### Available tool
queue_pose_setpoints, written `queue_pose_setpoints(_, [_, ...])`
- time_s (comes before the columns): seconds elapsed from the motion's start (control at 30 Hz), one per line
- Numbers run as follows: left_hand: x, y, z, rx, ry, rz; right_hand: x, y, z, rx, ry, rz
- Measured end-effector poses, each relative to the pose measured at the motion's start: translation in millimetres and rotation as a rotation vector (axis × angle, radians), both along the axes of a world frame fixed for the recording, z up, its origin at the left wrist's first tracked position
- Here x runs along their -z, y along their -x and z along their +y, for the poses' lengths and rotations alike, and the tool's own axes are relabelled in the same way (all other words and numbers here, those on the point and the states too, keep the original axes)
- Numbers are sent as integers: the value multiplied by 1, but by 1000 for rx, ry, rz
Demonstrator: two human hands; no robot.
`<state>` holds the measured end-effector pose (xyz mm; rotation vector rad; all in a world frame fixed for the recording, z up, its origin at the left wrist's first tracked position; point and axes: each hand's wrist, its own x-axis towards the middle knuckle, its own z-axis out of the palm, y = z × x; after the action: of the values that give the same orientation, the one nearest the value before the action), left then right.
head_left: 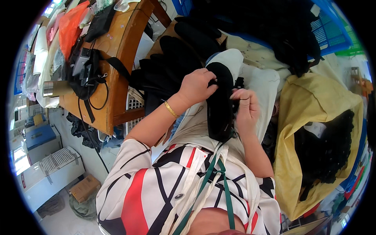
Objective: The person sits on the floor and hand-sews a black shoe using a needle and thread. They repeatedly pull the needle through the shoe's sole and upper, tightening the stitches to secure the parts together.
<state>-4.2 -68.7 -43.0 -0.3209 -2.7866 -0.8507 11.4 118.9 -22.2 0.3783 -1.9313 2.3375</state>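
Note:
A long black fabric shoe (219,117) lies lengthwise across my lap, on a whitish apron cloth (258,84). My left hand (199,87) is closed on its left edge near the far end, fingertips curled over the rim. Close to its right side, my right hand (247,107) is raised in a pinch with thumb and forefinger together. Whatever sits between those fingertips is too small to make out. Beside the shoe, partly hidden by the right hand, is a dark knobbly trim strip (238,83).
Several black shoes (180,51) are piled beyond my left arm. To the left stands a wooden table (125,35) bearing a black bag (84,76) and a steel flask (55,89). At right, a yellow sack (288,156) holds black pieces. A blue crate (333,33) stands behind.

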Motion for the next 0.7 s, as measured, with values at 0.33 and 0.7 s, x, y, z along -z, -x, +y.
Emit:
queue_pose_setpoints(0.33, [-23, 20, 15, -10, 279, 43, -41, -34, 97, -331, -980, 232])
queue_pose_setpoints(0.7, [-8, 18, 0, -150, -161, -297, -16, 12, 34, -234, -183, -616])
